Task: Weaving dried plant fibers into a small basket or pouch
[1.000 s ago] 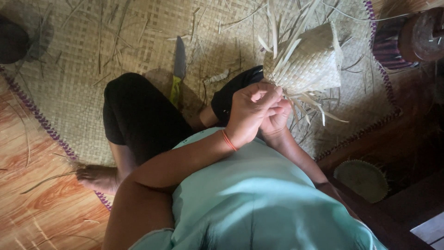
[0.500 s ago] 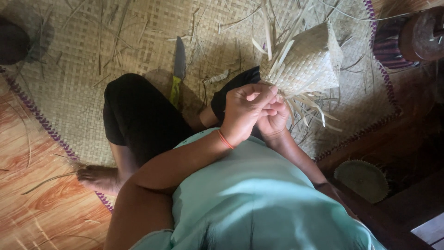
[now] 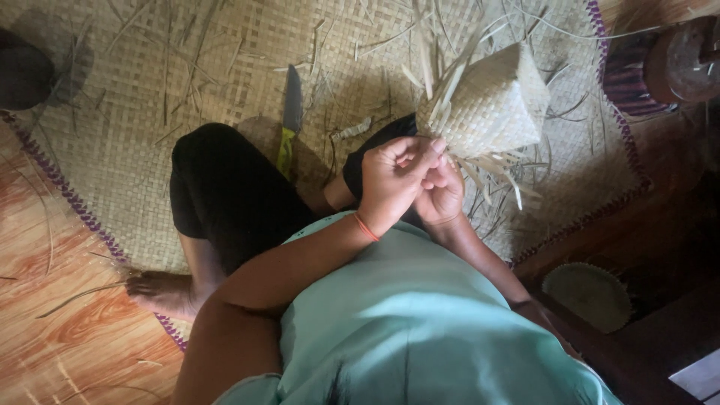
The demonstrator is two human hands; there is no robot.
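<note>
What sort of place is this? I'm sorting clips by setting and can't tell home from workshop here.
Probably a home floor used for handcraft: a person sits on a woven mat laid over wooden floorboards, both hands at a half-woven basket, loose strips and a knife beside them.

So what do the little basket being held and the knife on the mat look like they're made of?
The basket looks like pale dried plant strips, matte, with a visible weave and loose ends. The knife seems to have a dull grey metal blade and a yellow-green handle, probably plastic.
</note>
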